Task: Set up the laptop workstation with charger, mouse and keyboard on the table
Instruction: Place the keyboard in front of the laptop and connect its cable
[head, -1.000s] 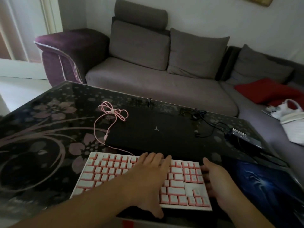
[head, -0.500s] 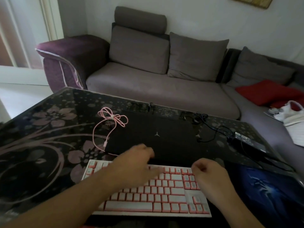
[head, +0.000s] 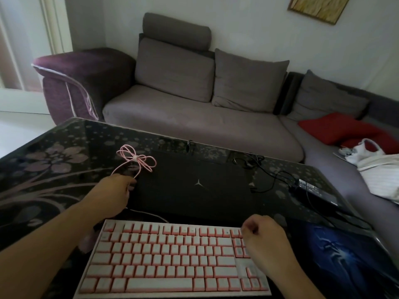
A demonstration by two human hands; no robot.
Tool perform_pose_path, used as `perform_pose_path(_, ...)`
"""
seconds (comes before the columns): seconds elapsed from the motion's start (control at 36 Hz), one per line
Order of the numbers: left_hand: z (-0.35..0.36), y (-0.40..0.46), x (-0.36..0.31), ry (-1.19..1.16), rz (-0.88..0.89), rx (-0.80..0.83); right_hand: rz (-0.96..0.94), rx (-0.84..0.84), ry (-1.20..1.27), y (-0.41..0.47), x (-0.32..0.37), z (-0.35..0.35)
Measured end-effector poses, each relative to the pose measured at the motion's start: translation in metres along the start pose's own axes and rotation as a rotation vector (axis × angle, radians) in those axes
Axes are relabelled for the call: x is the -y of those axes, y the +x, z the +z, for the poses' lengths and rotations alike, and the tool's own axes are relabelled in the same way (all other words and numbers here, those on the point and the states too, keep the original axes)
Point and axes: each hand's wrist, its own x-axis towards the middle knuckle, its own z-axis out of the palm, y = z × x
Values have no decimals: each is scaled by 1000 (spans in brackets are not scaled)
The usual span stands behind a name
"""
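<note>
A white and pink keyboard [head: 172,260] lies at the table's near edge, in front of a closed black laptop [head: 194,184]. Its pink cable [head: 136,158] is tied in a bow by the laptop's far left corner. My left hand [head: 110,195] is at the laptop's left edge, fingers closed on the cable's loose end. My right hand [head: 265,238] hovers curled over the keyboard's upper right keys and holds nothing. A black charger brick [head: 313,190] with its black cord lies right of the laptop. No mouse is in sight.
The dark glass table [head: 43,169] has a flower print. A blue mouse pad [head: 336,255] covers its near right corner. Behind the table stands a grey sofa [head: 194,121] with a red cushion [head: 336,128] and white clothes [head: 380,167].
Both hands left the keyboard. My left hand moved forward and left to the pink cable's end; my right hand lifted and curled. The keyboard now sits closer to me.
</note>
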Motion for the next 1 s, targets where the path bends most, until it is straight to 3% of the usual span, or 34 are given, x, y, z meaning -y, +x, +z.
perform_pose_path(0.11, 1, 3, 1, -91, -89, -25, -13, 4, -14, 2, 0, 0)
perform_pose_path(0.19, -5, 2, 2, -387, -110, -146, 2, 1, -6, 5, -2, 1)
perform_pose_path(0.31, -36, -9, -1, -832, 38, -361, 6, -41, -16, 8, 0, -1)
perform_pose_path(0.42, -69, -32, -19, -1038, 201, -435, -51, -122, -91, 3, 9, -1)
perform_pose_path(0.56, -81, -54, -44, -902, 335, -489, -191, -140, 131, -9, 39, -5)
perform_pose_path(0.67, -70, -80, -78, -613, 468, -300, -344, 164, 731, -34, 77, -21)
perform_pose_path(0.72, -58, -92, -94, -394, 568, -279, -380, 287, 1000, -43, 93, -24)
perform_pose_path(0.83, -41, -100, -107, -377, 692, -271, -290, 24, 950, -45, 100, -19)
perform_pose_path(1.0, -32, -85, -92, -480, 659, -227, -286, 18, 972, -41, 91, -16)
